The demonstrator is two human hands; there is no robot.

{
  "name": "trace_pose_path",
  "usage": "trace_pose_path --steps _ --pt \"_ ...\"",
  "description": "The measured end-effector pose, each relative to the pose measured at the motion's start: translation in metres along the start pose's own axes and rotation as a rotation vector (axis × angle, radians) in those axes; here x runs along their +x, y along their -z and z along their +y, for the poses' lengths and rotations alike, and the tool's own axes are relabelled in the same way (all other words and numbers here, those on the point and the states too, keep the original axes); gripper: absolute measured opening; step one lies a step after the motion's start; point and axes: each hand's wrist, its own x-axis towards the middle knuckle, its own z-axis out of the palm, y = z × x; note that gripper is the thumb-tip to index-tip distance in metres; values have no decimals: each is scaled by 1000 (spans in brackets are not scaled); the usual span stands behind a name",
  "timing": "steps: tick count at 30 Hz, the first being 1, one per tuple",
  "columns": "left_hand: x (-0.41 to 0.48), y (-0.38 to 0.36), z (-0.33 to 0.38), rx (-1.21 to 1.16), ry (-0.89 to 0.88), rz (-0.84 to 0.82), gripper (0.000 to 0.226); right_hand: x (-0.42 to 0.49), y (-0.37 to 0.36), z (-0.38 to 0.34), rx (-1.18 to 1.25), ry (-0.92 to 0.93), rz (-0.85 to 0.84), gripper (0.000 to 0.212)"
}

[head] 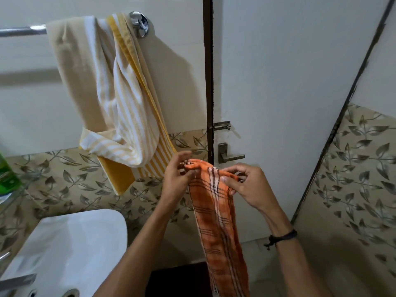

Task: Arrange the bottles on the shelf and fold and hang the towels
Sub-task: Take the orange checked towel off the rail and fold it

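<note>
Orange checked towel (216, 221); beige, yellow-and-white striped towel (120, 99); leaf-patterned tiles (362, 174)

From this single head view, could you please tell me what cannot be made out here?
Head view only:
The green bottle: cut off by the left edge and blurred; label unreadable.
The orange towel: lower end runs off the bottom edge.
The towel rail: left end beyond the left edge, right part covered by the striped towel.

Pretty clearly a home bathroom: chrome towel bar (21, 31) on the wall with a striped yellow towel (120, 103) slung over it, white ceramic sink (75, 249) bottom left, leaf-pattern tiles (360, 168) (lower wall only), plus a white door (278, 82) with a latch (221, 126) and lever handle (227, 155).
</note>
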Motion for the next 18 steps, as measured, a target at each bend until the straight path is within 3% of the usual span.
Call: trace_pose_path --steps 2,3,8,10,12,13,16,18 --pt "-19 -15 -1 14 -44 243 44 3 -6 -10 -40 -45 85 11" --pt "-32 -21 -2 -7 -60 273 46 4 -9 -14 -60 -77 133 9" --pt "-88 -55 -6 -30 11 -204 96 3 -23 -35 -116 -114 303 9" --pt "-95 -71 -10 60 31 -152 82 3 -32 -43 -113 -94 331 10" --pt "-91 -78 -7 76 74 21 30 5 -38 -49 -77 -80 304 11" --pt "-87 -79 -5 44 92 69 20 6 -39 -51 -15 -78 264 11" --pt "-70 -71 4 -159 172 50 25 7 -31 -43 329 -82 237 16" --pt "-61 -61 5 -278 201 10 25 5 -20 -18 358 -97 468 18"
